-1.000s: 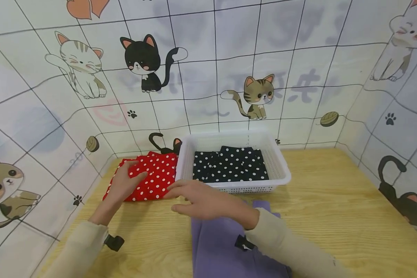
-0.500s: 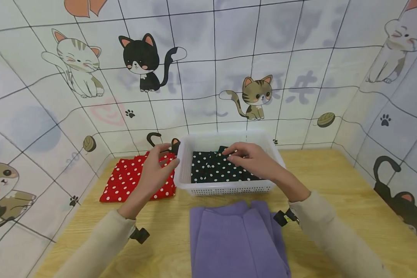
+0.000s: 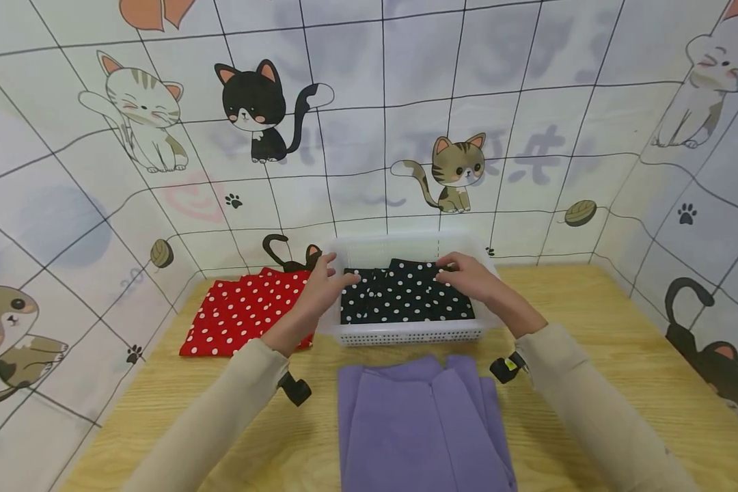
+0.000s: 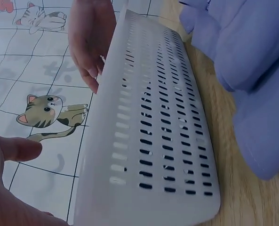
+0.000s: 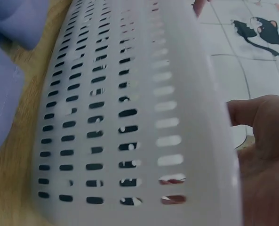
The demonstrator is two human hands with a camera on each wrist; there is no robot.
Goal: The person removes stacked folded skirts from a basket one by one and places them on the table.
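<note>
A white perforated plastic basket (image 3: 408, 333) stands toward the back of the wooden table. Folded black cloth with white dots (image 3: 402, 294) lies inside it. My left hand (image 3: 321, 290) is over the basket's left rim, thumb and fingers apart. Over the right end, my right hand (image 3: 476, 279) reaches inward with its fingers slightly bent, near the black cloth's right edge. Neither hand holds anything. The left wrist view has the left hand (image 4: 10, 179) beside the basket wall (image 4: 172, 127). Part of the right hand (image 5: 266, 155) is hidden behind the rim in the right wrist view.
Folded red cloth with white dots (image 3: 240, 318) lies left of the basket, partly behind the left forearm. Purple folded cloth (image 3: 415, 430) is in front of the basket on the wooden table (image 3: 590, 342). A wall with cat drawings (image 3: 357, 137) stands close behind.
My left hand has moved right, from over the red cloth to the basket's left rim. My right hand has moved from above the purple cloth, up and right, to the basket's right end.
</note>
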